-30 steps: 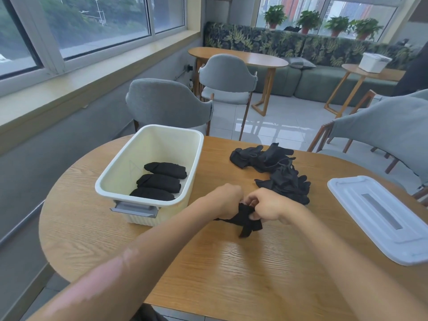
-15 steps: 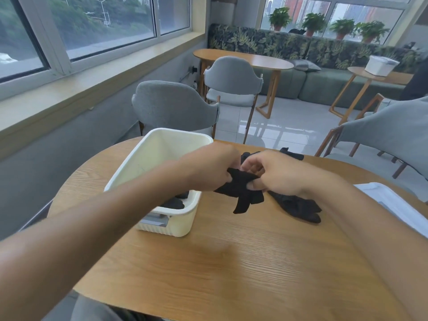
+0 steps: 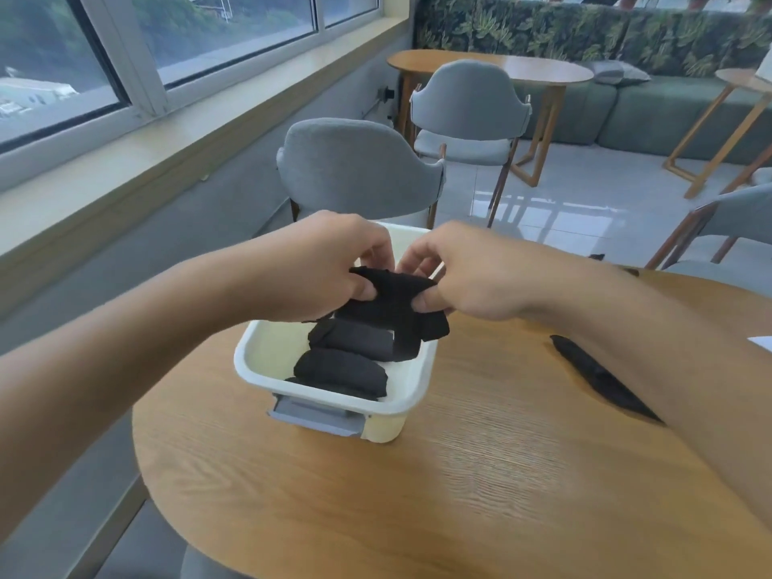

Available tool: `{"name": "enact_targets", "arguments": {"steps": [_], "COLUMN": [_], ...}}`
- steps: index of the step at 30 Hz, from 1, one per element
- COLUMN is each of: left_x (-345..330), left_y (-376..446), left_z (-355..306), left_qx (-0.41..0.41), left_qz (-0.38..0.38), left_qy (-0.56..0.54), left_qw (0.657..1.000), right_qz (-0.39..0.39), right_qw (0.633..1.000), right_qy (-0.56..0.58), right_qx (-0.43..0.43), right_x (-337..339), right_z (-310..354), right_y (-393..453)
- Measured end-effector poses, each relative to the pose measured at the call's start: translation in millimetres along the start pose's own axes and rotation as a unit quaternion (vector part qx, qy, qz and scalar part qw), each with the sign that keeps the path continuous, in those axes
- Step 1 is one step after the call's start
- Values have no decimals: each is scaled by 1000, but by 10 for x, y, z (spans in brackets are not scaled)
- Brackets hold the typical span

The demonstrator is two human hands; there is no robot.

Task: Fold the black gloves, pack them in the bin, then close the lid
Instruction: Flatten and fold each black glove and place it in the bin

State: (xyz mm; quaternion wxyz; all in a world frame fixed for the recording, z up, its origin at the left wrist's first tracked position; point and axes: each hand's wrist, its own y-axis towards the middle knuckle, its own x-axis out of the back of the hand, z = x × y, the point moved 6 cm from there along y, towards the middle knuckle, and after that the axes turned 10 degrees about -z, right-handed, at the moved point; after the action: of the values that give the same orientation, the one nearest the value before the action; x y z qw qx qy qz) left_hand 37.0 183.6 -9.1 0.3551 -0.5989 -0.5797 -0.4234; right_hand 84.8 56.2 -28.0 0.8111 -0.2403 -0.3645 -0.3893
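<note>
A folded black glove hangs over the open cream bin, pinched from both sides. My left hand grips its left end and my right hand grips its right end, thumbs underneath. Inside the bin lie folded black gloves in a row, the nearest one partly hidden by the rim. A sliver of loose black gloves shows on the table beyond my right forearm. A white corner of the lid peeks in at the right edge.
The bin stands at the far left part of a round wooden table, with a grey latch on its near side. A grey chair stands right behind the bin. More chairs and tables fill the room beyond.
Both hands lifted the folded glove off the table and carried it left and forward, from the table's middle to above the bin. The camera view swung left with them.
</note>
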Motion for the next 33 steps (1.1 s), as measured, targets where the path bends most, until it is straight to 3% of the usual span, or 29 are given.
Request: {"name": "enact_targets", "arguments": {"steps": [9, 14, 21, 26, 33], "left_x": [-220, -410, -686, -937, -1245], "left_y": [108, 221, 284, 210, 51], "left_z": [581, 791, 867, 853, 888], "left_qx": [25, 20, 31, 11, 2], "left_qz": [16, 12, 92, 175, 298], "left_qy": [64, 130, 94, 88, 85], "left_qw": [998, 991, 991, 981, 951], "right_qz": [43, 25, 45, 133, 269], "right_qw": [998, 997, 992, 977, 947], "right_qy": [-38, -50, -101, -146, -109], "right_qx": [-17, -47, -58, -86, -137], "right_x": [-439, -681, -1000, -1238, -1537], "right_z": [8, -57, -165, -279, -351], "right_y": [449, 664, 821, 792, 620]}}
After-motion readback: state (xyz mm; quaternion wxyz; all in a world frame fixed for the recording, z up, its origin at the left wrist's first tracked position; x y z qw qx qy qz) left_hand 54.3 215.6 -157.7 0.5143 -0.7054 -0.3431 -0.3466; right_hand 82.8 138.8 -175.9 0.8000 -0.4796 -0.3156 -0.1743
